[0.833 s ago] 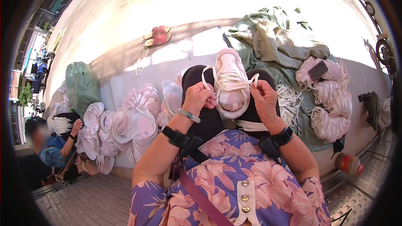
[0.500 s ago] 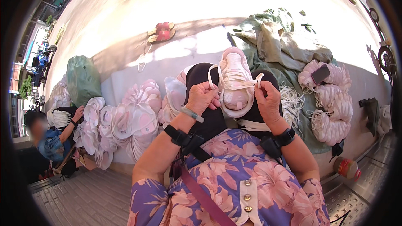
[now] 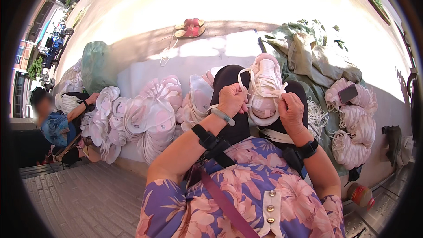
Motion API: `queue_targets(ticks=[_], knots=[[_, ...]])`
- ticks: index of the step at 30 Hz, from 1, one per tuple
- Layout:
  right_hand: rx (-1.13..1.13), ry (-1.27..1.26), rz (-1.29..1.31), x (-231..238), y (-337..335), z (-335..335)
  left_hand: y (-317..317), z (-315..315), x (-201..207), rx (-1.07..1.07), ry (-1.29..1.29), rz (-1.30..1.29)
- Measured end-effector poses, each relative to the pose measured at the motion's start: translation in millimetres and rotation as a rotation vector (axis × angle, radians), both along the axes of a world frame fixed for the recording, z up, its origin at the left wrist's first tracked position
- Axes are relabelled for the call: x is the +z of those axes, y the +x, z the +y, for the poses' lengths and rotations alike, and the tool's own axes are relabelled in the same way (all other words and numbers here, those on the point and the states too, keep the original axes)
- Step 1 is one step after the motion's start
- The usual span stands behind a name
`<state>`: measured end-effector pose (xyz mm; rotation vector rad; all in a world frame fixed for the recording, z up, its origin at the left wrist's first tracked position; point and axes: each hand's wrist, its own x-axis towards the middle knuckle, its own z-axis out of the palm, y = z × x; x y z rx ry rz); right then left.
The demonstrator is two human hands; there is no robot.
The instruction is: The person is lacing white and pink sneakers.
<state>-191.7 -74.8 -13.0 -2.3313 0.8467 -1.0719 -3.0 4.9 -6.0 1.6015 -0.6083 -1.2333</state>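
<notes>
A pale pink and white sneaker point(image 3: 266, 101) rests between my knees, its toe toward me. White laces point(image 3: 269, 81) cross over its front. On the shoe's left side, my left hand point(image 3: 233, 98) is closed, pinching a lace that loops up above the fingers. My right hand point(image 3: 291, 108) pinches the lace on the other side, close against the shoe. The lace ends inside both hands are hidden.
Shoe uppers point(image 3: 152, 119) lie stacked to my left, near a seated person point(image 3: 57, 125). On the right are loose laces point(image 3: 316, 117), bundled white-pink shoe parts point(image 3: 352, 141), a phone point(image 3: 348, 93) and green cloth point(image 3: 315, 57). Red sandals point(image 3: 190, 28) stand ahead; a bottle point(image 3: 360, 195) lies at lower right.
The view has shifted, so everything sits farther right in the picture. My right hand has come closer to the shoe, and its raised lace loop no longer shows. Both hands keep their pinch.
</notes>
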Motion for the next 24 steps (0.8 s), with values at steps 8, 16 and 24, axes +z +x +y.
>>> queue_targets(ticks=[8,16,24], knots=[[-0.062,0.139,0.054,-6.1,-3.1,3.1,-4.6,-0.1,1.9,-0.012,0.012,-0.072],[-0.076,0.353,0.338,6.6,-14.1,13.4,-7.6,4.5,2.1,0.024,0.022,-0.106],[-0.081,0.250,0.298,-11.6,-18.3,6.4,-10.3,-1.9,2.4,-0.014,0.049,-0.237]])
